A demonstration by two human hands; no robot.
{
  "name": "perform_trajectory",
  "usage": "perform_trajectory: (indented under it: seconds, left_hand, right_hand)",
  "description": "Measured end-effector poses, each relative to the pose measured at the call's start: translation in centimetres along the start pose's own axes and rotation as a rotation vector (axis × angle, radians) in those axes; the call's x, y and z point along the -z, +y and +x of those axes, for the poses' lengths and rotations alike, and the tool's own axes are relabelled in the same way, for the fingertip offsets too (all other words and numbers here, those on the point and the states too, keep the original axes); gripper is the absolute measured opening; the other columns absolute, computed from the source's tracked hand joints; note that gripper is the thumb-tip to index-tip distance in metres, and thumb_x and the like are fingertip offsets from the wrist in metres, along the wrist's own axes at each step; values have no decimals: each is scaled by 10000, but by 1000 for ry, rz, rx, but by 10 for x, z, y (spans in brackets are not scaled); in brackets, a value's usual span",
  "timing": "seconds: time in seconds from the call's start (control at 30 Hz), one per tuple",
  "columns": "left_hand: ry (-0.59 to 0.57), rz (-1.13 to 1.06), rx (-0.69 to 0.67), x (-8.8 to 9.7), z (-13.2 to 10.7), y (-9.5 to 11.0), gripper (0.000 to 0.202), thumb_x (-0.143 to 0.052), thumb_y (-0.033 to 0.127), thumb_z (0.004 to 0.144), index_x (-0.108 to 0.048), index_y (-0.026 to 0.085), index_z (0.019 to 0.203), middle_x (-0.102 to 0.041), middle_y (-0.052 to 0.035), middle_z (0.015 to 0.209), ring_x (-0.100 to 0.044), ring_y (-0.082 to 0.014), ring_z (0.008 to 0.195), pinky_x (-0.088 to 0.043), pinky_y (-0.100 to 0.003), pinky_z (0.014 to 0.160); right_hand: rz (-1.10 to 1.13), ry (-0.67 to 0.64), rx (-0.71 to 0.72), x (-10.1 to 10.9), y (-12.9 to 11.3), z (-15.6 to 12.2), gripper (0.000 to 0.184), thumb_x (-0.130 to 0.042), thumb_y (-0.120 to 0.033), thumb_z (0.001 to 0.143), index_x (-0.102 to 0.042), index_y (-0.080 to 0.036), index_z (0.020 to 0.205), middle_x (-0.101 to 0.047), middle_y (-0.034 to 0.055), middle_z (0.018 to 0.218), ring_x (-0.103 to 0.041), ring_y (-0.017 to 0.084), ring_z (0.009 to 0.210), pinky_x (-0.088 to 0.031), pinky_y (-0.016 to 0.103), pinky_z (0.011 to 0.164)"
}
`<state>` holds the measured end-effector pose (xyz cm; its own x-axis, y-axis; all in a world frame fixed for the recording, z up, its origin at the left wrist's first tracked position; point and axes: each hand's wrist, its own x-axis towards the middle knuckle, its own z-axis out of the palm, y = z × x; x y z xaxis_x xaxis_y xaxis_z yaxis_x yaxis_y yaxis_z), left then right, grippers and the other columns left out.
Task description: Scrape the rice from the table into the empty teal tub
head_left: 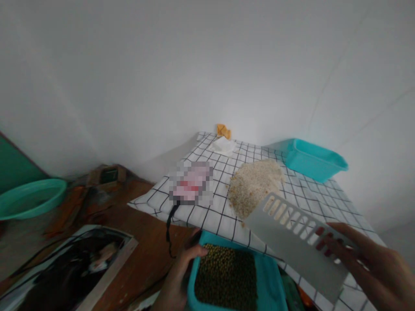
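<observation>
My left hand [186, 263] grips the left rim of a turquoise plastic bin [270, 276], its thumb over the edge. Small round yellow-green beans [227, 274] fill much of that bin, which sits low in front of the table edge. In my right hand [369, 259] is a pale grey plastic piece [292, 242] with a row of slots, the fingers closed round its slotted edge; I cannot tell its full shape. It slants over the cloth, its far end at the near side of a pile of pale grain [256, 183].
A black-and-white checked cloth [217, 211] covers the table. On it lie a blurred-out pinkish object [193, 183] with a black cord, a white packet [223, 146], a yellow crumpled piece [223, 131] and a second turquoise bin [317, 160]. A green basin [32, 198] stands at the left.
</observation>
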<state>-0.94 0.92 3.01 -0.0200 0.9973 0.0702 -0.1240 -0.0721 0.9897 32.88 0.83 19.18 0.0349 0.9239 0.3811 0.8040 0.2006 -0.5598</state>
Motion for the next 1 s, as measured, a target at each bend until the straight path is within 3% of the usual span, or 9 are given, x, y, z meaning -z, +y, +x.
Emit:
perform_trajectory:
  seconds: [0.13,0.27,0.4,0.53,0.77,0.9,1.0]
  left_hand:
    - [-54,46,24,1,0,0,402,-806,235,625,-695,299,1006,-719,-67,1075,-663,-307,1025,-523,-420,914]
    - [-5,45,-15,-3,-1,-6,456,-825,208,579,-682,293,1003,-713,-64,1055,-685,-279,915,-547,-384,851]
    - [-41,35,69,-1,-3,-10,409,-791,219,634,-681,295,1020,-721,-61,1036,-697,-276,894,-556,-398,846]
    - [-24,44,13,5,-1,-7,425,-807,221,599,-703,299,1003,-711,-53,1104,-647,-316,1069,-515,-415,941]
    - [-13,53,79,4,0,-6,421,-805,195,594,-704,293,991,-731,-67,1075,-705,-291,923,-578,-378,811]
    - [-21,31,70,-3,-1,-3,450,-826,199,567,-694,277,990,-727,-67,1083,-683,-308,986,-551,-407,887]
    - [11,1,77,-2,-4,-1,427,-805,217,597,-686,304,998,-732,-32,1033,-697,-277,917,-550,-401,891]
  right_hand:
    - [4,-95,60,-1,0,5,283,-561,-468,841,-692,-250,964,-763,19,746,-735,202,629,-571,180,507]
    - [-16,-39,45,-7,-1,5,291,-517,-460,872,-675,-253,1002,-763,27,785,-734,197,667,-564,176,514]
    - [0,-32,39,-11,-11,2,268,-528,-443,866,-678,-248,973,-747,21,735,-716,179,627,-557,179,536]
    - [21,-54,36,-8,-16,-1,254,-530,-421,868,-676,-241,971,-734,16,717,-706,174,618,-556,188,550]
    - [14,-89,42,-8,-13,0,223,-534,-406,877,-682,-252,942,-739,11,750,-706,169,649,-549,176,551]
    - [114,-131,-65,-18,-10,10,258,-543,-420,874,-667,-224,985,-733,36,763,-700,189,671,-560,224,587]
    - [199,-12,-197,-16,1,19,298,-573,-461,850,-663,-206,975,-723,48,757,-681,197,666,-539,239,552]
